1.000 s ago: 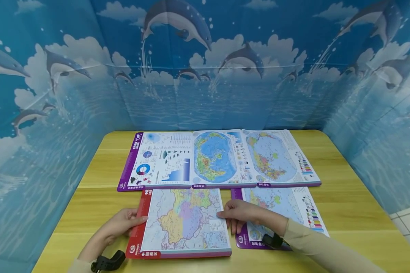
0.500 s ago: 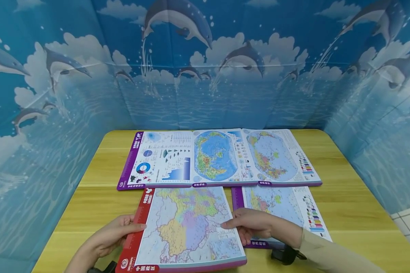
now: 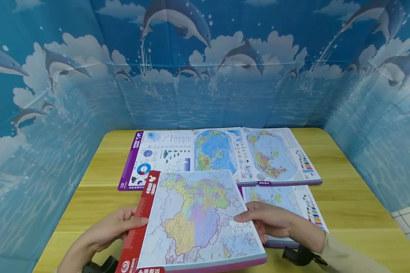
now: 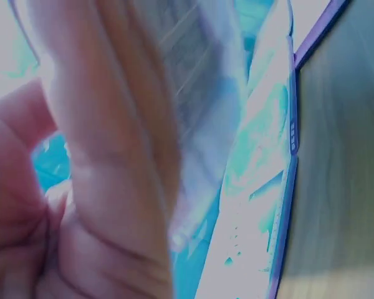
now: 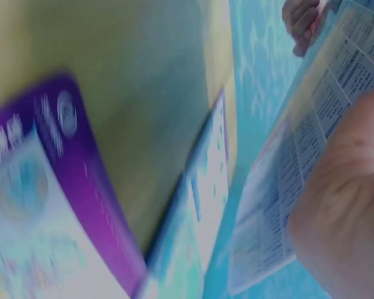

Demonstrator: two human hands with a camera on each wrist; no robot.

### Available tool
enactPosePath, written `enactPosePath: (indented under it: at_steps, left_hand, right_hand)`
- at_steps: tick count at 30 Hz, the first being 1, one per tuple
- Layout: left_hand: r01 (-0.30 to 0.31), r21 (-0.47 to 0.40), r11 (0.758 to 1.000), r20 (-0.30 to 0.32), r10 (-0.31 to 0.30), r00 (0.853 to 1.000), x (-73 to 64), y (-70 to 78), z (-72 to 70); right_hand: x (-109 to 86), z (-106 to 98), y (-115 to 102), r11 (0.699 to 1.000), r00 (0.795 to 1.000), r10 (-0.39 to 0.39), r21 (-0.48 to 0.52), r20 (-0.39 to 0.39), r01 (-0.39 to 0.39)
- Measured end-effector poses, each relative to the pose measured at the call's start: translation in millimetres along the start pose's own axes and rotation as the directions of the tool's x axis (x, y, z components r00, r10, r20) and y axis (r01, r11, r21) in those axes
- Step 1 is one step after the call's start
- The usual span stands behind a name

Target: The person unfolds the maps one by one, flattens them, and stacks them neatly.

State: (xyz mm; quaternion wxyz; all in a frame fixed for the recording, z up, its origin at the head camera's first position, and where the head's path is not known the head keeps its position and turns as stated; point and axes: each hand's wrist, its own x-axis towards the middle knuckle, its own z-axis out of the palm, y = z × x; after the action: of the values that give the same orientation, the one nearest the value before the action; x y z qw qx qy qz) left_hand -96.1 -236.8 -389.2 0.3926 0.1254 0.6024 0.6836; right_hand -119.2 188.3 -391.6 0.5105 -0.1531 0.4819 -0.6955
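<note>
A folded map with a red left margin is held up off the table, tilted toward me. My left hand grips its red edge, thumb on top. On the opposite edge, my right hand pinches it with the thumb over the printed face and fingers beneath. In the right wrist view, the underside of the folded map shows rows of printed text. The left wrist view is blurred, with my left hand filling much of it.
A long unfolded world map with a purple left margin lies across the back of the yellow wooden table. Another purple-edged map lies right of centre, partly covered by my right hand and the red map. A dolphin-print curtain surrounds the table.
Both hands have lifted the red-edged map off the table and shifted it a little right. It now overlaps the lower edge of the long map in the head view.
</note>
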Motion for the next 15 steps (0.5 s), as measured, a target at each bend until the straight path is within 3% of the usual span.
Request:
enactPosePath:
  at_steps: [3, 5, 7, 10, 15]
  left_hand:
    - [-0.031, 0.131, 0.991, -0.151, 0.051, 0.987, 16.7, 4.1, 0.9]
    - [-0.033, 0.222, 0.975, -0.261, 0.092, 0.961, 30.3, 4.5, 1.8]
    - [-0.021, 0.287, 0.958, -0.359, 0.128, 0.925, 43.8, 4.3, 2.5]
    - [-0.035, 0.349, 0.936, -0.425, 0.191, 0.885, 61.8, 2.3, -0.3]
    - [-0.06, 0.361, 0.93, -0.474, 0.239, 0.848, 86.7, -3.6, -9.6]
  right_hand:
    - [0.7, -10.3, -8.1, 0.995, 0.994, -0.045, -0.094, -0.103, 0.035]
    - [2.1, -19.7, -11.9, 0.988, 0.981, -0.078, -0.146, -0.176, 0.053]
    - [5.3, -30.4, -13.3, 0.979, 0.963, -0.111, -0.196, -0.246, 0.062]
    - [9.6, -47.8, -11.6, 0.962, 0.939, -0.161, -0.26, -0.305, 0.081]
    - [18.2, -70.3, -7.6, 0.922, 0.887, -0.21, -0.386, -0.412, 0.038]
